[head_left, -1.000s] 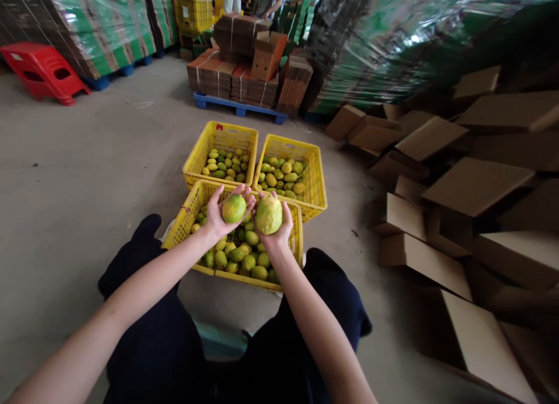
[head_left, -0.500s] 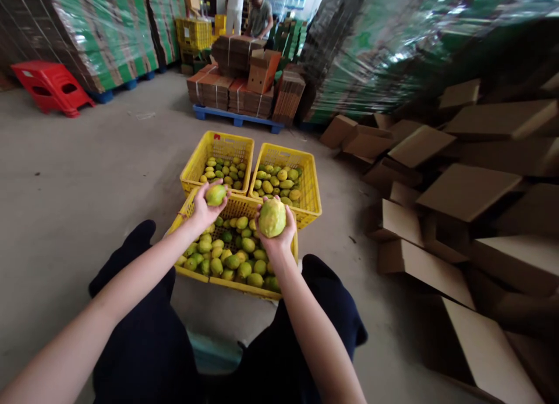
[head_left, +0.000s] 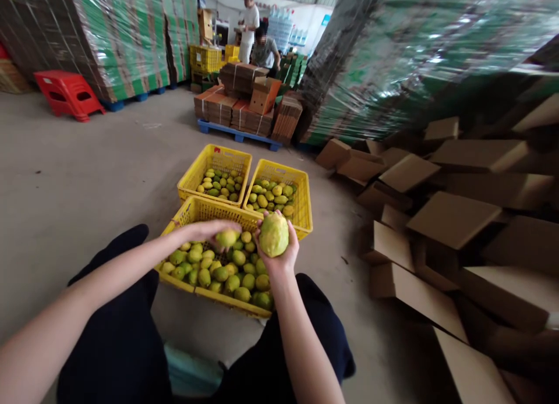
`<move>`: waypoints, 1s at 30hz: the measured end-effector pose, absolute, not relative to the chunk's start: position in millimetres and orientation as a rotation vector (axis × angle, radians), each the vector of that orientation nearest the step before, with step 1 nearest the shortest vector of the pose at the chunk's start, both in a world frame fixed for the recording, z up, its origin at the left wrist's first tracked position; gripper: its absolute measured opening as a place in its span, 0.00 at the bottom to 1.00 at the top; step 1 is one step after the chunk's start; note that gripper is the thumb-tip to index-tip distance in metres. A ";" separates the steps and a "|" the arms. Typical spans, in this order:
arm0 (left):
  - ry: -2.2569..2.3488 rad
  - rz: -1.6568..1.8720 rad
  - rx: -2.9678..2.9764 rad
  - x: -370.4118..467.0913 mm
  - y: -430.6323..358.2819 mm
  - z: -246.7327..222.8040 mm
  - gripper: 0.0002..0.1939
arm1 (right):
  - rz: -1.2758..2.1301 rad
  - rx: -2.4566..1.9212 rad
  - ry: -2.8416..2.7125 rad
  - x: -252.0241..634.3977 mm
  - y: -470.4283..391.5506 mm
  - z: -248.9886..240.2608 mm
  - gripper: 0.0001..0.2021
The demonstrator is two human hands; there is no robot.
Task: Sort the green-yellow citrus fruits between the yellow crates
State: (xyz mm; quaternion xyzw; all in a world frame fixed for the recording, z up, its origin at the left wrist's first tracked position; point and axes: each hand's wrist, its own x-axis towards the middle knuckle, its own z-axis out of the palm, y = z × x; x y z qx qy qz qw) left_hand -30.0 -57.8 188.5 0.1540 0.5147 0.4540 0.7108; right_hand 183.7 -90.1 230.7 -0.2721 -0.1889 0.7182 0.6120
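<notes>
Over the near yellow crate (head_left: 174, 280), my left hand (head_left: 213, 228) is turned palm down with a yellow-green lemon (head_left: 227, 237) in its fingers, slightly blurred. Part of the grip is hidden behind the fruit. My right hand (head_left: 283, 261) is closed round a larger, bumpy, pale green lemon (head_left: 273, 235), held up above the crate's right side. Beneath both hands, many green and yellow lemons (head_left: 231, 283) fill much of this crate.
Two more yellow crates, left (head_left: 186, 180) and right (head_left: 305, 200), hold lemons just beyond. Cardboard boxes (head_left: 454, 218) are heaped on the right. A blue pallet (head_left: 238, 135) bears flattened cartons ahead. A red stool (head_left: 70, 95) stands left; two people (head_left: 250, 22) are at the back.
My left hand has turned from palm up to palm down and moved right and lower over the near crate, lemon with it. My right hand keeps its lemon. The view has tilted up slightly.
</notes>
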 end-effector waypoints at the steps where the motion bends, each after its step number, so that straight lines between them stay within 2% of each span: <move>1: 1.166 1.093 0.319 -43.2 -40.6 198.0 0.15 | 1.657 -0.637 -0.444 184.7 -90.2 231.1 0.13; 3: 1.276 1.368 0.203 -67.6 -18.7 208.4 0.15 | 1.655 -0.655 -0.423 186.0 -90.1 231.3 0.14; 5: 1.348 1.454 0.113 -82.3 -15.7 205.2 0.17 | 1.673 -0.670 -0.365 185.1 -90.5 230.6 0.14; 8: 1.379 1.424 0.060 -79.3 -34.5 186.8 0.17 | 1.729 -0.675 -0.343 177.9 -93.3 229.2 0.16; 13: 1.258 1.280 0.134 -51.5 -65.7 175.5 0.09 | 1.936 -0.665 -0.474 151.1 -105.9 227.3 0.23; 18: 1.234 1.074 0.216 -51.1 -73.1 179.9 0.08 | 2.307 -0.758 -0.901 115.0 -144.3 186.7 0.20; 21: 1.265 0.998 0.257 -53.4 -75.2 179.0 0.08 | 2.459 -0.706 -1.524 101.6 -166.5 141.6 0.16; 23: 1.281 0.953 0.286 -53.5 -76.9 179.2 0.09 | 2.340 -0.514 -1.874 102.7 -167.6 121.5 0.18; 25: 1.281 0.922 0.313 -53.9 -78.2 180.6 0.09 | 2.053 -0.531 -1.880 114.1 -152.8 118.9 0.23; 27: 1.271 0.907 0.343 -55.7 -78.5 182.0 0.09 | 1.785 -0.811 -1.652 134.0 -123.8 133.1 0.24; 29: 1.269 0.904 0.374 -58.9 -77.4 182.1 0.09 | 1.627 -1.226 -1.306 156.8 -88.1 155.8 0.22; 30: 1.273 0.903 0.387 -60.8 -76.4 181.4 0.09 | 1.569 -1.296 -1.221 167.1 -70.9 166.9 0.23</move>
